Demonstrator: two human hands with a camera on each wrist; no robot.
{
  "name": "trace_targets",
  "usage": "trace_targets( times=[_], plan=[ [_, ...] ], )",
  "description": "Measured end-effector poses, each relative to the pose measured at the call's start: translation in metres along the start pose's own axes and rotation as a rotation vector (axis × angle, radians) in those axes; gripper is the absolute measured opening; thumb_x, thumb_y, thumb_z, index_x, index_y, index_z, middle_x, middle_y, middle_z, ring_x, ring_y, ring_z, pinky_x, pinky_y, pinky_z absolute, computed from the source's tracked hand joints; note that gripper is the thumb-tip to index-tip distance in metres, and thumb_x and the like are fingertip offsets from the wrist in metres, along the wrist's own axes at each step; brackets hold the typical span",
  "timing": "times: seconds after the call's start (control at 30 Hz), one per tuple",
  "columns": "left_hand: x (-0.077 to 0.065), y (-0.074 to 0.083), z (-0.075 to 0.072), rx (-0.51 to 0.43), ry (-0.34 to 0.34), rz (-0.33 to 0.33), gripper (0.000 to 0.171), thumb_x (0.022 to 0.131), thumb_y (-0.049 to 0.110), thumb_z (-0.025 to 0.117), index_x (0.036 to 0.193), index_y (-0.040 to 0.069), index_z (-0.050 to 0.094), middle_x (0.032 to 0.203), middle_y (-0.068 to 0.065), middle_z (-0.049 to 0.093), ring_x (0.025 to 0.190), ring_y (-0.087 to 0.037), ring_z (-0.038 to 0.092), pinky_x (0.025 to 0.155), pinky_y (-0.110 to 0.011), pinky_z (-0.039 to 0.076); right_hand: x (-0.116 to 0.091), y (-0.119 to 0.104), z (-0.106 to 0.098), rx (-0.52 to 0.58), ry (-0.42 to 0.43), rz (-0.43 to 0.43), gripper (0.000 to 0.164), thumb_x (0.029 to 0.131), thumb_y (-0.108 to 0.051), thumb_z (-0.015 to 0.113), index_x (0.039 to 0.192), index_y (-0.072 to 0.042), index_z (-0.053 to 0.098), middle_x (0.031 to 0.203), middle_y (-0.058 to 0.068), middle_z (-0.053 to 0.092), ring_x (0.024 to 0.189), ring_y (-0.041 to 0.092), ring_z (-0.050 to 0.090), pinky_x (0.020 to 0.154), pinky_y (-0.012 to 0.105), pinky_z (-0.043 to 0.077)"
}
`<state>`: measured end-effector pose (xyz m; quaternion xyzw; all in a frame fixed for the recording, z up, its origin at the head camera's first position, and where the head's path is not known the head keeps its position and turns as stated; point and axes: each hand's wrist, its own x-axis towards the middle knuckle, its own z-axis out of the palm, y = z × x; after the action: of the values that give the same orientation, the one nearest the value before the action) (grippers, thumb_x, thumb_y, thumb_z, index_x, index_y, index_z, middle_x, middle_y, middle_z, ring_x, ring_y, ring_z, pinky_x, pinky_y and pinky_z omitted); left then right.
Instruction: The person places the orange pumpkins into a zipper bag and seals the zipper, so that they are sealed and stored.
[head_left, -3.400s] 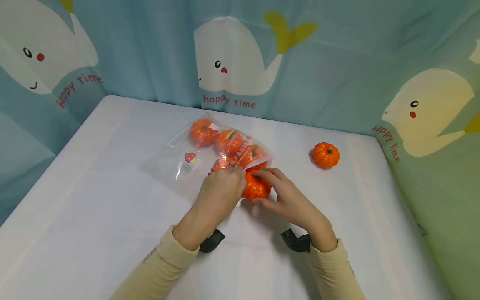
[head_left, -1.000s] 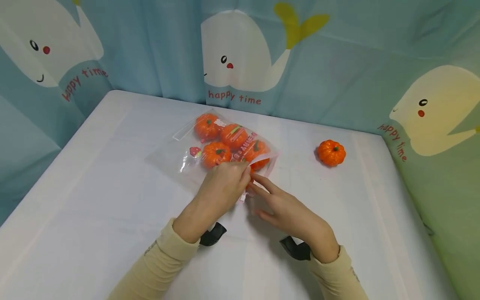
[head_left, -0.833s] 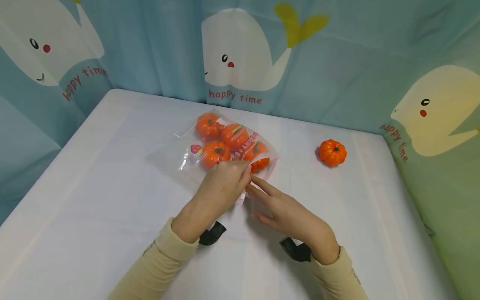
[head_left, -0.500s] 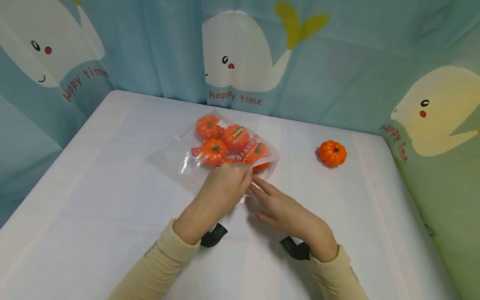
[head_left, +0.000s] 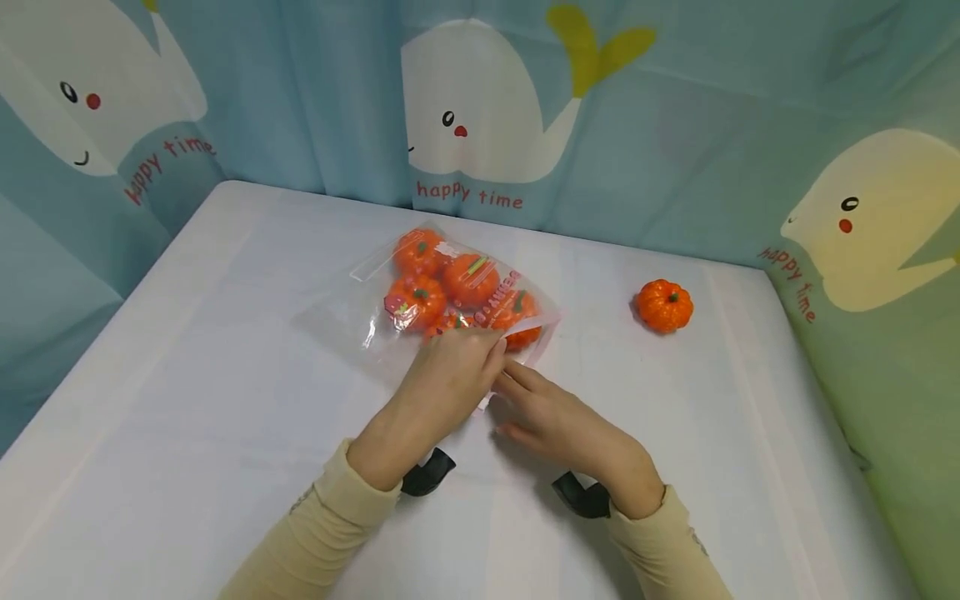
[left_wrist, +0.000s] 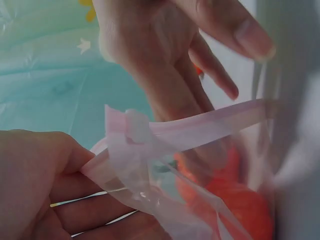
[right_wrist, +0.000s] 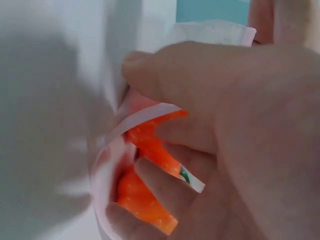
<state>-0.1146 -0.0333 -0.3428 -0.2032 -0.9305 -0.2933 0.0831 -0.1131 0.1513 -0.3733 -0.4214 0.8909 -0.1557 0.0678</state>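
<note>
A clear zip bag (head_left: 352,312) with a pink-edged mouth lies on the table, holding several small orange toy pumpkins (head_left: 471,279). My left hand (head_left: 450,371) pinches the rim of the bag between thumb and fingers, seen closely in the left wrist view at the pink zip strip (left_wrist: 205,127). The fingers of my right hand (head_left: 562,421) reach into the mouth, fairly straight. In the right wrist view they lie against orange pumpkins (right_wrist: 142,200) just inside, with the thumb outside. My left hand hides part of the bag and its mouth in the head view.
One loose toy pumpkin (head_left: 664,306) sits on the white table (head_left: 225,400) to the right of the bag. A curtain (head_left: 675,150) with whale prints stands along the back and sides. Black wrist camera pieces (head_left: 429,472) hang beneath both wrists.
The pumpkin my right hand held at the mouth is now inside the bag. Over the last second a pumpkin there has shifted left, and another shows beside my left hand.
</note>
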Motion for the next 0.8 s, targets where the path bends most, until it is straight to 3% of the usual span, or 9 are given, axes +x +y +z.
trace_targets(
  times=[0.23,0.4,0.6,0.8],
  plan=[
    [0.002,-0.001,-0.005,-0.003,-0.002,-0.009,0.036,0.101,0.016,0.053,0.065,0.014,0.049,0.056,0.002,0.041,0.054,-0.015,0.045,0.05,-0.026,0.036,-0.005,0.001,-0.01,0.003,-0.002,0.052,0.071,0.086,-0.013,0.076,0.147,0.001,0.043,0.158,0.014,0.036,0.142,0.029,0.043,0.109,0.041,0.044],
    [0.001,-0.002,-0.005,-0.03,-0.022,-0.036,0.035,0.1,0.016,0.053,0.066,0.013,0.05,0.056,0.003,0.04,0.052,-0.013,0.042,0.049,-0.023,0.033,-0.01,0.009,-0.012,-0.014,0.05,0.099,0.07,0.086,-0.014,0.076,0.145,0.006,0.044,0.157,0.018,0.038,0.142,0.033,0.043,0.11,0.045,0.042],
    [0.004,-0.001,-0.005,-0.002,-0.018,-0.006,0.034,0.1,0.015,0.054,0.066,0.013,0.049,0.056,0.003,0.037,0.053,-0.015,0.045,0.051,-0.026,0.037,-0.009,0.02,-0.01,-0.087,0.112,0.129,0.067,0.088,-0.012,0.074,0.142,0.011,0.043,0.153,0.025,0.039,0.139,0.039,0.044,0.11,0.049,0.041],
    [0.002,-0.002,-0.001,0.005,-0.027,-0.018,0.036,0.1,0.014,0.054,0.064,0.014,0.047,0.055,0.004,0.033,0.051,-0.015,0.042,0.049,-0.026,0.034,-0.009,0.023,-0.007,-0.004,0.086,0.169,0.068,0.09,-0.011,0.071,0.147,0.008,0.039,0.158,0.023,0.032,0.142,0.039,0.04,0.111,0.05,0.04]
  ],
)
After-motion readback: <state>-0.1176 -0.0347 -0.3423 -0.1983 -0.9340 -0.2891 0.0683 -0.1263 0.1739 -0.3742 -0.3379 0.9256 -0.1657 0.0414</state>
